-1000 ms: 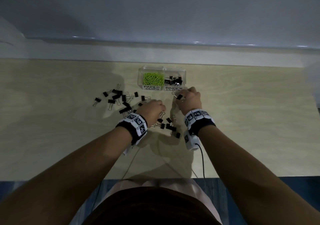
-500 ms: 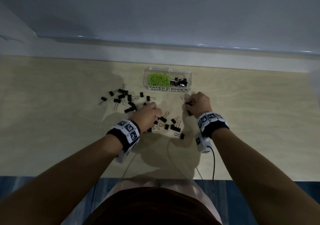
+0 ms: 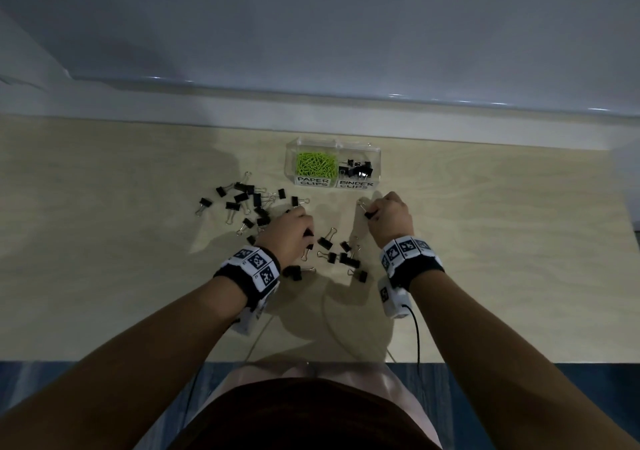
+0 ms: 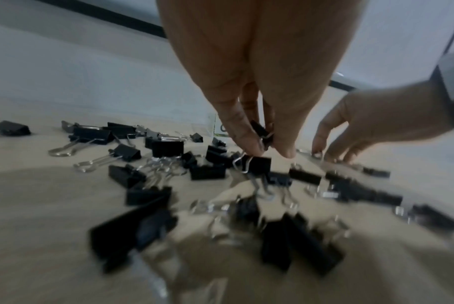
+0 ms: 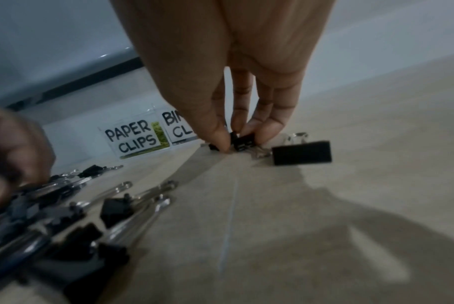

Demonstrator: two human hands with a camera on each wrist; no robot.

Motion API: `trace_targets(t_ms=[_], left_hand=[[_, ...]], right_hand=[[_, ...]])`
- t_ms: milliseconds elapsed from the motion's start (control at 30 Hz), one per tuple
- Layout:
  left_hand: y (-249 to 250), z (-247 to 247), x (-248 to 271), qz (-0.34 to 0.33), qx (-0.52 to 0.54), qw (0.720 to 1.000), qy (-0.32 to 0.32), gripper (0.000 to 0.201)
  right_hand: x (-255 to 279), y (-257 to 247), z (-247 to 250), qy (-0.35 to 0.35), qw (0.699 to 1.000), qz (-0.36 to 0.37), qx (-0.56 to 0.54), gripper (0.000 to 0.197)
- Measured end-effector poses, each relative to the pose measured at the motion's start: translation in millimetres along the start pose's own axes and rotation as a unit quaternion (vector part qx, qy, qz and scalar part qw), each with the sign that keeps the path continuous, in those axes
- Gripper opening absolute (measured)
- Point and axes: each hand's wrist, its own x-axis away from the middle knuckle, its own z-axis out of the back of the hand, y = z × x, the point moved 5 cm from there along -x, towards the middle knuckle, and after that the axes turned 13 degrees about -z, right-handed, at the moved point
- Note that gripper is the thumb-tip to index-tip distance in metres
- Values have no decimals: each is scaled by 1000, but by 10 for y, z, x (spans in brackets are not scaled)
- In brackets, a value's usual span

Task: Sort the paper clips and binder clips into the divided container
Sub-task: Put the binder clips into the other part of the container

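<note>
A small black binder clip (image 4: 259, 131) is pinched between the thumb and fingers of the left hand (image 3: 291, 231), over the loose binder clips (image 3: 249, 204) scattered across the middle of the tabletop (image 3: 502, 242). Another small binder clip (image 5: 242, 142) is gripped at the tabletop by the fingertips of the right hand (image 3: 389, 217). The divided container (image 3: 375, 159) stands near the far edge, green paper clips (image 3: 315, 164) in its left compartment, black clips in its right.

Both forearms are bare. Each wrist wears a black wristband (image 3: 249, 276) ringed with white square-patterned marker tiles (image 3: 405, 247), with a white camera box (image 3: 393, 297) beneath trailing a thin black cable (image 3: 417, 339).
</note>
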Motion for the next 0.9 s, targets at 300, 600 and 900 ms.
trace_targets(t_ms=[300, 600, 900], left_hand=[[381, 769, -944, -36, 80, 988, 129, 16], [332, 637, -831, -63, 37, 990, 122, 23], [175, -358, -229, -97, -48, 987, -115, 36]], right_hand=[[-25, 35, 112, 33, 994, 39, -97, 11], [-166, -385, 669, 92, 960, 39, -260, 9], [-182, -504, 519, 98, 975, 61, -190, 12]])
